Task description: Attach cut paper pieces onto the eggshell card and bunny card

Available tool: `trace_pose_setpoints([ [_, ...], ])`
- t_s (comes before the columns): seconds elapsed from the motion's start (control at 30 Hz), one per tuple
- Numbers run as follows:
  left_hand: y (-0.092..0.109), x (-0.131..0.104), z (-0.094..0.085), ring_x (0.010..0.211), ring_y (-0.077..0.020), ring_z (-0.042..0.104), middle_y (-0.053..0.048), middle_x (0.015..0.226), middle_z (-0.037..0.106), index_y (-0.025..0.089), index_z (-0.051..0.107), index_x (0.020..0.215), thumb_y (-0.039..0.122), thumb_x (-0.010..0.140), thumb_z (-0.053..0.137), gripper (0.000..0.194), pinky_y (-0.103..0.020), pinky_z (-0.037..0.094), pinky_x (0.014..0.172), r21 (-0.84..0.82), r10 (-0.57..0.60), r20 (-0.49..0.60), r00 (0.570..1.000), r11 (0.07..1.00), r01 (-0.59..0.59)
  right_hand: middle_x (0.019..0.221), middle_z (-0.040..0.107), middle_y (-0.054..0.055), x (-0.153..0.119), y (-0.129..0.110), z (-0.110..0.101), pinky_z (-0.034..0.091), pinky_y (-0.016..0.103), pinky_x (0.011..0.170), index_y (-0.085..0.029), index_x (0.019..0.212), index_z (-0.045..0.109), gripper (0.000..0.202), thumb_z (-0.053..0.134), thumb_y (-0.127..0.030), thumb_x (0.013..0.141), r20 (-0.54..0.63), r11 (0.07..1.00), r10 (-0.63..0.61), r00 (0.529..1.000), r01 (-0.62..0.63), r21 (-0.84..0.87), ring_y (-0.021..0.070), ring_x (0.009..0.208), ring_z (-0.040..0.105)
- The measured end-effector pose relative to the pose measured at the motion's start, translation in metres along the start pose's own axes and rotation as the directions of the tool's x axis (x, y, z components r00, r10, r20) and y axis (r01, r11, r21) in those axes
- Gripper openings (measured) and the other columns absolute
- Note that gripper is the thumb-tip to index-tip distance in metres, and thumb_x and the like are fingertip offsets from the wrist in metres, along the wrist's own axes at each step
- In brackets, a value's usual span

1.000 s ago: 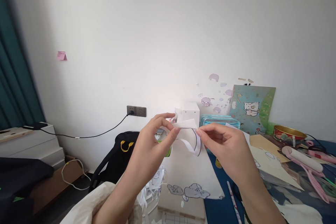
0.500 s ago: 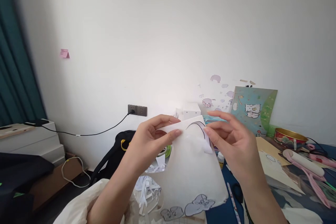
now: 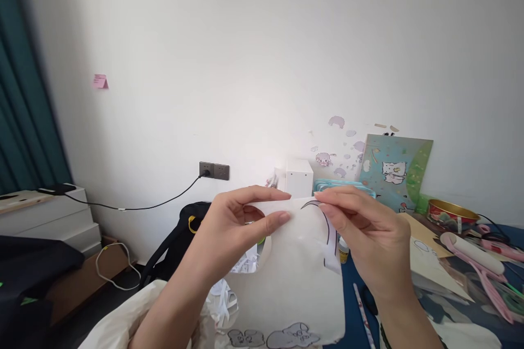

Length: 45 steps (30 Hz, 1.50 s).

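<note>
A white paper sheet (image 3: 290, 283) hangs in front of me, with grey cartoon animals drawn along its lower edge. My left hand (image 3: 245, 218) pinches its upper left part between thumb and fingers. At the upper right corner, my right hand (image 3: 364, 229) is closed, thumb and forefinger pressed together on the paper. A curved strip with a dark outline (image 3: 331, 240) runs down beside the right fingertips; its lower end curls away from the sheet. Whether the strip is fully separate from the sheet I cannot tell.
Paper scraps (image 3: 223, 302) lie behind the sheet at left. On the blue table to the right are a pen (image 3: 362, 311), a pink lint roller (image 3: 478, 262), a red and gold tin (image 3: 452, 215) and papers. A green picture board (image 3: 397, 172) leans on the wall.
The sheet has dropped slightly, its lower edge swinging left. My right fingers have closed on the top corner, where they were spread before. The outlined strip hangs lower.
</note>
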<state>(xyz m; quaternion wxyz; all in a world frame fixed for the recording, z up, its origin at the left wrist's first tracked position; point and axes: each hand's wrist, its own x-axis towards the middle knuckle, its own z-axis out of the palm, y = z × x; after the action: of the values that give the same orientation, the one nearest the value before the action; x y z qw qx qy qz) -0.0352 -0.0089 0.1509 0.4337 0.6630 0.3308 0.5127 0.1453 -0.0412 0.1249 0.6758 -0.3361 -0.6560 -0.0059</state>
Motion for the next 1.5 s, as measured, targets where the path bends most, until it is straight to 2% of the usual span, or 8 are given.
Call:
trace_pose_setpoints([
  [0.33, 0.0013, -0.002, -0.0002, 0.058, -0.0147, 0.058, -0.003, 0.072, 0.071, 0.025, 0.076, 0.081, 0.035, 0.064, 0.079, 0.02, -0.026, 0.049, 0.053, 0.03, 0.022, 0.015, 1.0, 0.999, -0.023, 0.088, 0.07, -0.004, 0.0013, -0.004, -0.0023, 0.048, 0.023, 0.062, -0.034, 0.093, 0.072, 0.027, 0.064, -0.01, 0.083, 0.077, 0.999, -0.02, 0.997, 0.022, -0.026, 0.0124, 0.081, 0.062],
  [0.5, 0.0038, -0.002, -0.0035, 0.062, -0.014, 0.06, -0.001, 0.071, 0.071, 0.027, 0.076, 0.086, 0.035, 0.069, 0.077, 0.019, -0.022, 0.049, 0.052, 0.097, 0.026, 0.103, 0.994, 0.995, -0.036, 0.085, 0.07, -0.005, 0.0026, -0.0023, -0.0022, 0.047, 0.021, 0.06, -0.033, 0.094, 0.071, 0.029, 0.063, -0.008, 0.083, 0.092, 0.998, -0.064, 0.994, 0.065, -0.007, 0.0108, 0.078, 0.061],
  [0.67, 0.0058, -0.0038, -0.0041, 0.077, -0.0159, 0.065, 0.001, 0.087, 0.074, 0.031, 0.075, 0.085, 0.032, 0.071, 0.075, 0.014, -0.02, 0.051, 0.057, 0.152, 0.089, 0.11, 0.99, 0.983, -0.105, 0.083, 0.069, -0.005, 0.0033, -0.0024, -0.0035, 0.046, 0.019, 0.057, -0.032, 0.092, 0.071, 0.026, 0.063, -0.009, 0.083, 0.112, 0.999, -0.037, 0.993, 0.037, 0.0, 0.0095, 0.075, 0.059],
  [0.83, 0.0032, -0.0078, -0.0032, 0.068, -0.0135, 0.064, 0.002, 0.086, 0.074, 0.033, 0.075, 0.085, 0.032, 0.073, 0.074, 0.013, -0.02, 0.051, 0.057, 0.184, 0.136, 0.115, 0.984, 0.971, -0.155, 0.079, 0.067, -0.006, 0.0028, -0.0035, -0.0053, 0.044, 0.019, 0.055, -0.032, 0.09, 0.07, 0.023, 0.061, -0.012, 0.084, 0.138, 1.0, 0.009, 0.99, -0.009, 0.006, 0.0082, 0.067, 0.054],
  [1.17, -0.001, -0.0054, -0.0036, 0.069, -0.0125, 0.063, 0.003, 0.087, 0.074, 0.036, 0.074, 0.087, 0.033, 0.075, 0.073, 0.013, -0.018, 0.05, 0.056, 0.216, 0.194, 0.121, 0.973, 0.952, -0.217, 0.079, 0.067, -0.003, 0.0046, -0.0016, -0.0076, 0.044, 0.021, 0.056, -0.029, 0.092, 0.069, 0.02, 0.06, -0.013, 0.085, 0.199, 0.999, -0.03, 0.98, 0.039, -0.038, 0.0103, 0.07, 0.056],
  [1.5, 0.0038, -0.004, -0.0004, 0.074, -0.0133, 0.065, 0.003, 0.089, 0.074, 0.034, 0.074, 0.087, 0.032, 0.074, 0.073, 0.013, -0.019, 0.053, 0.061, 0.2, 0.167, 0.13, 0.977, 0.961, -0.191, 0.077, 0.067, -0.002, 0.0049, -0.0028, -0.008, 0.04, 0.022, 0.054, -0.025, 0.092, 0.068, 0.018, 0.059, -0.011, 0.086, 0.222, 0.991, -0.084, 0.971, 0.104, -0.08, 0.0094, 0.067, 0.055],
])
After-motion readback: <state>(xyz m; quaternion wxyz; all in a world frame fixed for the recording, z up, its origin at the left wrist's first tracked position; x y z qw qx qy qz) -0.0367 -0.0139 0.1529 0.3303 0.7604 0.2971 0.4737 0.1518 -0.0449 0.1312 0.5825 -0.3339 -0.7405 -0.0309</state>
